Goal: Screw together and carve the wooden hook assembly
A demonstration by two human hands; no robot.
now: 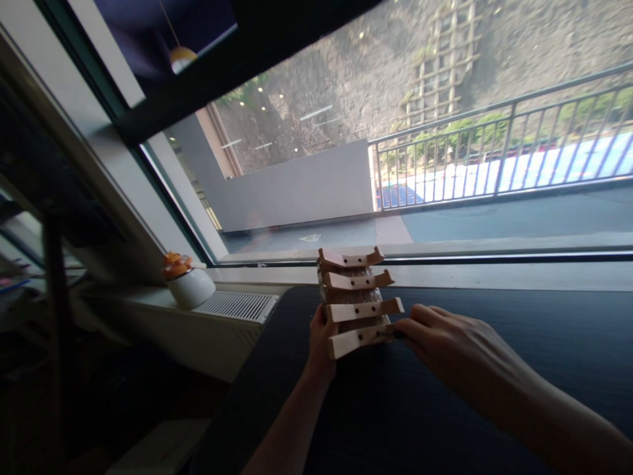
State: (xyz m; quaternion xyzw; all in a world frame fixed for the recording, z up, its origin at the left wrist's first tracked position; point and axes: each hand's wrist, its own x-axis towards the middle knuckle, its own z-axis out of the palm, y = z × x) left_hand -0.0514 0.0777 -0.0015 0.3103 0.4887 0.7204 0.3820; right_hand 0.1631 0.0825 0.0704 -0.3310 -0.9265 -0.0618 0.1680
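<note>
A small wooden rack-like piece (355, 282) stands above the dark table, with several pale curved slats across a brown body. Each slat shows dark round spots like screw heads or holes. My left hand (321, 343) is closed on its lower left side, the fingers mostly hidden behind it. From the right, my right hand (445, 340) pinches a small dark-handled tool (398, 334), which looks like a screwdriver. The tool's thin shaft lies along the nearest slat (346, 343) and reaches its right-hand dark spot. Whether the tip sits in that spot, I cannot tell.
A black table (544, 330) runs along the window sill (494, 278). To the left, a white pot with orange contents (190, 284) stands beside a vent grille (240, 305). Beyond the glass are a railing (502, 148) and a rough stone slope.
</note>
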